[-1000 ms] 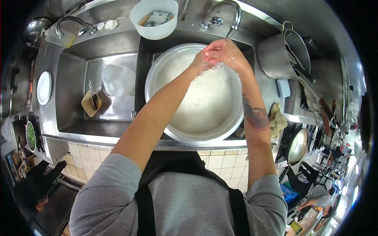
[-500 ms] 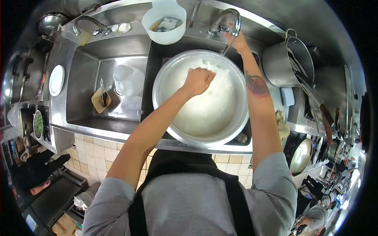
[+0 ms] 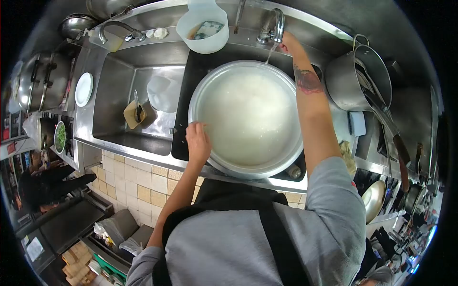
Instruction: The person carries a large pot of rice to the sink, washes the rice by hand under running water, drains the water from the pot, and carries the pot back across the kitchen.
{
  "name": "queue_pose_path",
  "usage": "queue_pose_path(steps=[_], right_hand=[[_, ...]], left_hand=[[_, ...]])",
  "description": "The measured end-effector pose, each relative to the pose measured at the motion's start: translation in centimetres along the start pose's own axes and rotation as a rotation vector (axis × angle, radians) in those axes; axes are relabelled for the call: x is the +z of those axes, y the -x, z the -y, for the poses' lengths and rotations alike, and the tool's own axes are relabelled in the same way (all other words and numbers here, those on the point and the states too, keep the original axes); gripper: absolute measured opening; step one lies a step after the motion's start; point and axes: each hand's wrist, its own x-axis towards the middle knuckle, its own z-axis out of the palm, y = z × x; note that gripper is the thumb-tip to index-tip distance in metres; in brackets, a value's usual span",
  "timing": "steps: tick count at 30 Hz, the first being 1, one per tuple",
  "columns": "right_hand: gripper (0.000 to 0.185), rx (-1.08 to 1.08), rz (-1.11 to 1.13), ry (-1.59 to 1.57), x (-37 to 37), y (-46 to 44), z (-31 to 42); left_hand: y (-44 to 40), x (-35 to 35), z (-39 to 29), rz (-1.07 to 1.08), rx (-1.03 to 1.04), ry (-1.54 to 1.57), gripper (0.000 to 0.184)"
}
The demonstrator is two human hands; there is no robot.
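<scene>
Head view: running water (image 3: 271, 53) could overfill the basin (image 3: 253, 173); whether my left hand (image 3: 198, 141) or right hand (image 3: 287, 43) grips, I can't tell.

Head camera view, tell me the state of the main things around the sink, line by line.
Large round silvery basin: holding cloudy whitish liquid
Curved chrome right faucet: running
Curved chrome left faucet: no stream visible
Deep grey metal pot: uncovered, long-handled utensils inside
White plastic tub: uncovered, blue-and-white block inside
Left hand: at the basin's rim, grip unclear
Right hand: beside the right faucet, partly hidden
</scene>
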Motion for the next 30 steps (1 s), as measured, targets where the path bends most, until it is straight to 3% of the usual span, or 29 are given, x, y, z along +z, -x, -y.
queue_pose_path(steps=[1, 3, 5, 7, 9, 12, 14, 15, 17, 18, 20, 24, 26, 30], right_hand=[[0.051, -0.008, -0.013, 0.008, 0.2, -0.4, -0.2], [0.053, -0.016, -0.027, 0.015, 0.6, -0.4, -0.6], [0.047, -0.164, -0.17, 0.088, 1.4, 0.9, -1.8], [0.038, -0.486, -0.408, -0.044, 2.5, 5.2, -3.1], [0.027, -0.592, -0.679, 0.171, 3.2, 6.7, -7.3], [0.024, -0.617, -0.639, 0.389, 3.9, 11.1, -11.7], [0.031, -0.459, -0.645, 0.856, 4.6, 12.6, -13.6], [0.031, -0.457, -0.646, 0.854, 4.6, 12.5, -14.0], [0.038, -0.235, -0.461, 0.788, 4.1, 11.5, -14.1], [0.038, -0.236, -0.464, 0.786, 4.1, 11.2, -13.3], [0.037, 0.021, -0.391, 0.896, 4.1, 10.8, -11.9], [0.039, 0.081, -0.195, 0.691, 3.0, 8.7, -13.2], [0.041, -0.065, -0.14, 0.641, 2.5, 7.8, -14.5], [0.044, -0.114, -0.127, 0.619, 2.7, 6.8, -15.5]], left_hand=[[0.1, -0.5, -0.8, -0.134, -0.001, -0.133, 0.036], [1.1, -0.2, 0.0, -0.177, -0.077, -0.127, 0.044], [2.0, 0.1, 1.2, -0.115, -0.322, 0.074, 0.052], [2.1, -0.1, 1.8, -0.065, -0.369, 0.041, 0.059], [1.9, -0.7, 1.3, 0.102, -0.695, 0.241, 0.054], [3.1, 1.6, 5.2, 0.202, -0.698, 0.241, 0.049], [2.4, 1.3, 4.7, 0.237, -0.811, 0.303, 0.047], [2.2, 1.2, 4.5, 0.272, -0.921, 0.366, 0.045], [2.3, 1.6, 4.5, 0.243, -0.924, 0.377, 0.045], [2.3, 1.7, 4.6, 0.214, -0.928, 0.392, 0.045], [2.3, 2.0, 4.7, 0.212, -0.9, 0.366, 0.045], [1.8, 0.9, 3.0, 0.207, -0.883, 0.368, 0.045], [1.6, 0.9, 3.2, 0.212, -0.851, 0.319, 0.044], [1.0, -0.1, 1.9, 0.215, -0.858, 0.307, 0.043]])
